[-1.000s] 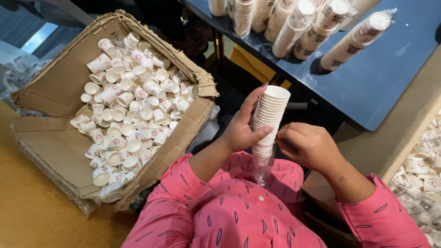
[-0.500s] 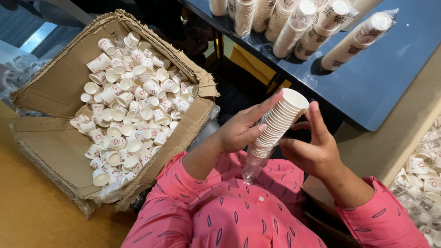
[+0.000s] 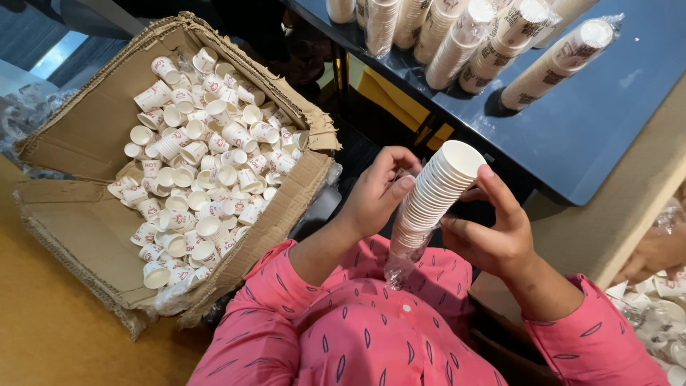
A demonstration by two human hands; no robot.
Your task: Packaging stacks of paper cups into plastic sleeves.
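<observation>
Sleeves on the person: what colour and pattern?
Pink sleeves with small dark leaf-shaped marks, clearest in the head view.

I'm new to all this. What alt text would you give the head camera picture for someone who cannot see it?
A person in pink sleeves holds a tilted stack of white paper cups between the left hand and right hand, a clear plastic sleeve around its lower end. To the left, an open cardboard box holds loose cups; wrapped cup stacks lie on a dark blue table.

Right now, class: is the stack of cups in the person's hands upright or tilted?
Tilted. The stack of cups leans up to the right, its open top toward the blue table, between the left hand and right hand.
</observation>
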